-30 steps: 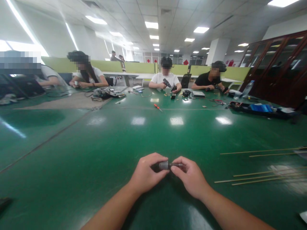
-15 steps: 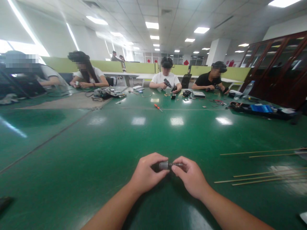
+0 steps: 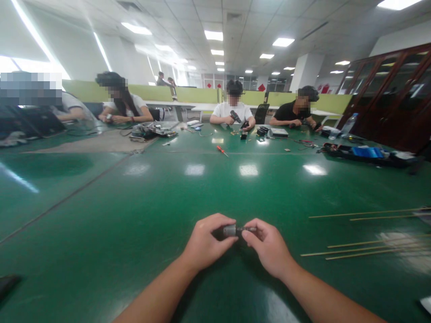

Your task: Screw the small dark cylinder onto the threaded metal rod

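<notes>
The thumb and fingers of the left hand (image 3: 204, 240) pinch the fat, round end of a small gray metal part (image 3: 230, 230). The right hand (image 3: 269, 246) grips the thin rod end between thumb and fingers. The part lies sideways between the 2 hands – just above the green table (image 3: 151, 202), or maybe touching it; I can't tell which. On the right, near the right arm, 5 thin sticks (image 3: 350, 251) lie on the table. Well past the hands is a small red screwdriver (image 3: 220, 149). Farther to the right sits a long black tray (image 3: 340, 152) with something blue (image 3: 367, 152) in it – and a clear bottle (image 3: 349, 125) stands behind. Across the table, a person in a white shirt (image 3: 222, 110) holds a drill (image 3: 235, 116).
</notes>
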